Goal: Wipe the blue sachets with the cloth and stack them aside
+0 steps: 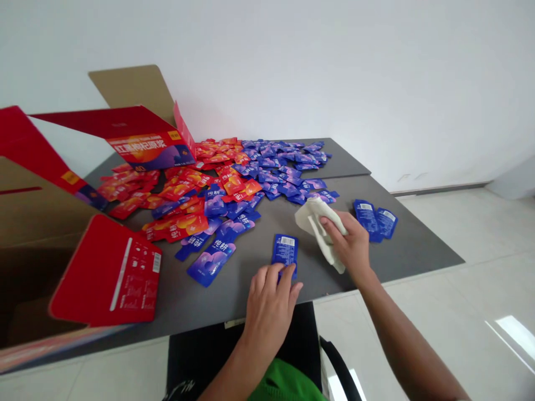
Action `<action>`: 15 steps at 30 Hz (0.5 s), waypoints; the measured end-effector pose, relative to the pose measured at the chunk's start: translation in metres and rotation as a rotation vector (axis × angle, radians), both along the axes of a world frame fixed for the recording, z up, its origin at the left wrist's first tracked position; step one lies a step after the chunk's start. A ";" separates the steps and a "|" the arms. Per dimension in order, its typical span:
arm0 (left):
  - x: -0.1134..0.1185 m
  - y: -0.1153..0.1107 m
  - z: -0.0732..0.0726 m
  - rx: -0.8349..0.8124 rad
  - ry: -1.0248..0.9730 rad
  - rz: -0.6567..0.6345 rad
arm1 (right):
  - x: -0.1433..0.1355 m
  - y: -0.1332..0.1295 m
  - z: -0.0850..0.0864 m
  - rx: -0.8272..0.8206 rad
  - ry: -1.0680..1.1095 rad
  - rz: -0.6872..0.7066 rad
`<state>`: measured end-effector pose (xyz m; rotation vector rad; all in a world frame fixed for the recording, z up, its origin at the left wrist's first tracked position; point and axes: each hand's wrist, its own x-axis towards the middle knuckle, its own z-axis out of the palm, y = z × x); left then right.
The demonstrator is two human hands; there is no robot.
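Note:
My left hand (pixel 270 298) rests at the near edge of the table, its fingertips on the lower end of a blue pouch (pixel 285 249). That pouch lies flat with a white barcode label facing up. My right hand (pixel 349 239) grips a folded white cloth (pixel 320 225), held just over the tabletop to the right of the pouch. Beyond the right hand, a small group of blue pouches (pixel 368 217) lies with labels up. Left of the left hand, another blue pouch (pixel 212 259) with a purple print lies at a slant.
Red pouches (pixel 184 186) and blue pouches (pixel 284 161) are heaped across the back of the grey table (pixel 401 253). A large open red carton (pixel 117 273) stands at the left with its flaps spread. Behind it is another open red box (pixel 146 145). A white wall rises behind.

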<state>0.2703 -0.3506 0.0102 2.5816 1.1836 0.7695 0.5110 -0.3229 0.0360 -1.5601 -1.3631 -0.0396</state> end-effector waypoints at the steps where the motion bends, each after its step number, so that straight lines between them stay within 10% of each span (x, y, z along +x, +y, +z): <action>1: 0.007 0.001 -0.001 0.022 0.022 0.040 | 0.000 -0.007 -0.004 0.008 0.090 -0.061; 7: 0.028 0.012 -0.001 0.029 0.157 0.151 | 0.006 -0.022 -0.025 0.002 0.530 -0.273; 15: 0.029 0.033 0.031 -0.133 0.244 0.165 | 0.009 -0.024 -0.028 0.007 0.498 -0.244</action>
